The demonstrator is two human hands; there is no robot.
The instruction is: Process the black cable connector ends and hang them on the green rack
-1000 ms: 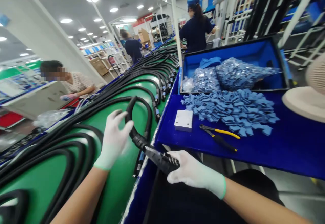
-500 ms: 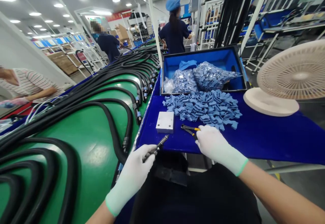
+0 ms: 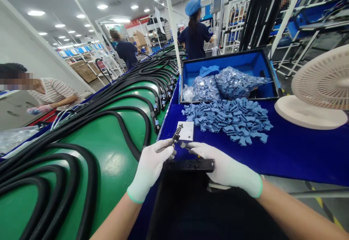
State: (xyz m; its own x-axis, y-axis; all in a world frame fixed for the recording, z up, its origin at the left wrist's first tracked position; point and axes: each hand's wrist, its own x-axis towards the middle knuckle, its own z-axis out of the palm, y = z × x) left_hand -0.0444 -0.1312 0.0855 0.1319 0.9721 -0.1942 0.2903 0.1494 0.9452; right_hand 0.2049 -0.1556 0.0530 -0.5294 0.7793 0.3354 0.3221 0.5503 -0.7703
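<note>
My left hand (image 3: 156, 163), in a white glove, is closed on a black hose-end fitting (image 3: 178, 133) with a ribbed, spring-like tip that points up and away. My right hand (image 3: 215, 163), gloved too, is closed on a pair of pliers (image 3: 188, 147); their jaws are close to the fitting, and whether they touch it I cannot tell. Most of the handles are hidden by the fingers. Just below both hands is a black bar-shaped piece (image 3: 191, 165). Behind the fitting, a white block (image 3: 188, 131) rests on the blue table.
Blue plastic clips (image 3: 229, 118) lie heaped on the blue table (image 3: 289, 149). A blue bin (image 3: 229, 60) behind holds bagged clips. A fan (image 3: 311, 113) stands at right. Black hoses (image 3: 89, 182) cover the green belt (image 3: 117, 163) at left. Several people work farther off.
My right hand has brought the pliers off the table and leftward, up to the fitting. My left hand has raised the fitting slightly in front of the white block. The view has shifted left.
</note>
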